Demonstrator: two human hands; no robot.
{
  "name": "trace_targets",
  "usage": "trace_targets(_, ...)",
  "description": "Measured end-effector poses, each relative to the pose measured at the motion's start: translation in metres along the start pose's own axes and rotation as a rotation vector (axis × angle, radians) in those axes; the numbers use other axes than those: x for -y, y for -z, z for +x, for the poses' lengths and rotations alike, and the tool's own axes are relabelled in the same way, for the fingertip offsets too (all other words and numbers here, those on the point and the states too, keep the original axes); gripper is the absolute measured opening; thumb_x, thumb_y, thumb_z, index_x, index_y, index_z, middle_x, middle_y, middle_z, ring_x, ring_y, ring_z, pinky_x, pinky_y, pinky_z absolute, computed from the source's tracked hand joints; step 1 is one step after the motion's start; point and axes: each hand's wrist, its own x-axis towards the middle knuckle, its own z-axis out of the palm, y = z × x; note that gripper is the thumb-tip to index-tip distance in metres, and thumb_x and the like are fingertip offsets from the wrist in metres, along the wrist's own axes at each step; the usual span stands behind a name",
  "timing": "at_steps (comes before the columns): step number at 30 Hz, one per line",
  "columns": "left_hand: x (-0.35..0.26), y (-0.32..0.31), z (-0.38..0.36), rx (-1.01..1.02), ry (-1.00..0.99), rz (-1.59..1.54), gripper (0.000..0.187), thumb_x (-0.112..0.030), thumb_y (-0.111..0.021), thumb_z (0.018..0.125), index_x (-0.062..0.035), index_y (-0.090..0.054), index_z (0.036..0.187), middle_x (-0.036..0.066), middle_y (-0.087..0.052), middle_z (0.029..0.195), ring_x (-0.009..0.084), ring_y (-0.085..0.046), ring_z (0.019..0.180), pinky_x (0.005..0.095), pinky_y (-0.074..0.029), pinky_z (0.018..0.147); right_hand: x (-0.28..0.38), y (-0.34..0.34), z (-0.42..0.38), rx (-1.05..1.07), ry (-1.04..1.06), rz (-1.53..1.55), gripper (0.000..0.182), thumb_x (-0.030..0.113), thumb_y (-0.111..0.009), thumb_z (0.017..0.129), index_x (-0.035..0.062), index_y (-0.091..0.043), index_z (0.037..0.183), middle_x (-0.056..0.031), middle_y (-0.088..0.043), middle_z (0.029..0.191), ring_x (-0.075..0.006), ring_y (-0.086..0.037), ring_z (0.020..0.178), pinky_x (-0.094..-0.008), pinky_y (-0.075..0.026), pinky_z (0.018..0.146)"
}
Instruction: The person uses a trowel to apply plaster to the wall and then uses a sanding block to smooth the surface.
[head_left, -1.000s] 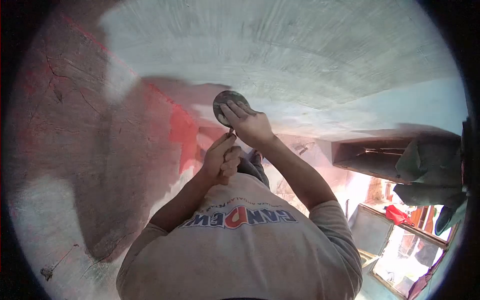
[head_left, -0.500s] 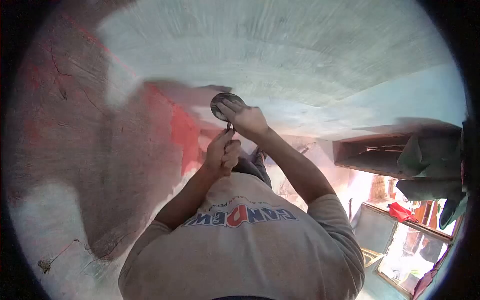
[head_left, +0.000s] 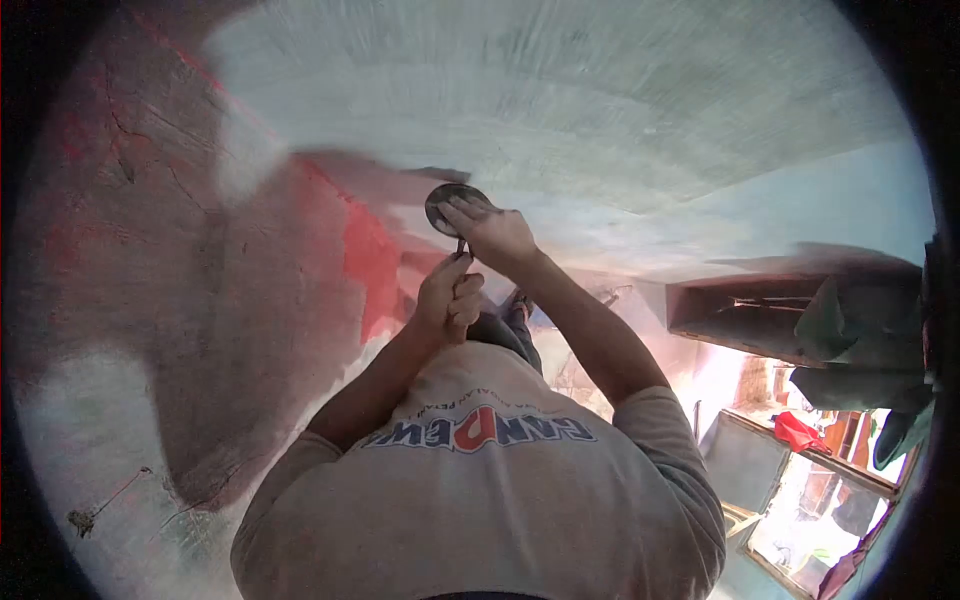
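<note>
A round dark disc-like tool (head_left: 437, 211) with a thin handle stands upright in front of me, near the pale wall (head_left: 560, 120). My left hand (head_left: 448, 297) is wrapped round the lower end of its handle, just below the disc. My right hand (head_left: 497, 238) lies on the disc's face, fingers stretched across it toward the upper left. What the far side of the disc touches is hidden.
At the left is a brownish and red-stained wall (head_left: 260, 300) with cracks. A dark shelf or box (head_left: 745, 310) with draped cloth hangs at the right, above a bright window frame (head_left: 770, 490) and a red cloth (head_left: 798, 431).
Both hands and the disc have shifted very slightly within the view. The grip on the handle and the right hand's place on the disc look the same.
</note>
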Motion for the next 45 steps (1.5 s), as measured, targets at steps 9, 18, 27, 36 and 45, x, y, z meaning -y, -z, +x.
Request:
trace_targets(9, 0.002, -0.009, -0.001, -0.147, -0.07, 0.124, 0.01, -0.028, -0.046, 0.103, -0.0183, -0.044, 0.102, -0.004, -0.035, 0.059, 0.0065, -0.027, 0.035, 0.0222, -0.023, 0.029, 0.001, -0.005, 0.0, -0.015, -0.009, -0.001, 0.046, 0.017, -0.062, 0.083, 0.0185, -0.057, 0.128, -0.0061, -0.067, 0.12, -0.0237, -0.07, 0.096, -0.0348, -0.058, 0.066)
trace_targets(18, 0.0, -0.008, 0.002, -0.129, -0.09, 0.099, 0.016, -0.027, -0.046, 0.103, -0.0149, -0.047, 0.094, -0.002, -0.038, 0.054, 0.0079, -0.031, 0.033, 0.0235, -0.026, 0.029, 0.002, -0.009, 0.002, -0.028, -0.013, 0.043, 0.05, 0.013, -0.062, 0.081, 0.018, -0.056, 0.13, -0.0073, -0.067, 0.121, -0.0243, -0.07, 0.094, -0.0359, -0.058, 0.065)
trace_targets(27, -0.001, -0.014, -0.004, -0.104, -0.062, 0.089, 0.01, -0.026, -0.047, 0.103, -0.0184, -0.047, 0.097, -0.003, -0.038, 0.059, 0.0078, -0.032, 0.035, 0.024, -0.025, 0.029, -0.001, -0.015, -0.004, -0.056, -0.005, 0.012, 0.043, 0.015, -0.061, 0.083, 0.0182, -0.057, 0.126, -0.0042, -0.066, 0.122, -0.0228, -0.069, 0.096, -0.0349, -0.058, 0.064)
trace_targets(36, 0.002, -0.025, -0.005, -0.088, -0.023, 0.127, 0.006, -0.026, -0.046, 0.104, -0.0208, -0.047, 0.104, -0.004, -0.039, 0.061, 0.0069, -0.031, 0.037, 0.0223, -0.025, 0.03, -0.001, -0.001, -0.009, -0.054, -0.026, 0.034, 0.053, 0.011, -0.062, 0.079, 0.0201, -0.056, 0.131, -0.0036, -0.064, 0.127, -0.0231, -0.065, 0.11, -0.0345, -0.059, 0.076)
trace_targets(45, 0.006, -0.035, -0.008, -0.101, -0.022, 0.158, 0.01, -0.03, -0.048, 0.103, -0.0203, -0.048, 0.103, -0.004, -0.037, 0.06, 0.0068, -0.032, 0.037, 0.0223, -0.024, 0.031, -0.007, 0.001, -0.009, 0.025, -0.068, 0.024, 0.052, 0.013, -0.062, 0.08, 0.0208, -0.056, 0.131, -0.0034, -0.065, 0.125, -0.0237, -0.065, 0.11, -0.0362, -0.059, 0.077)
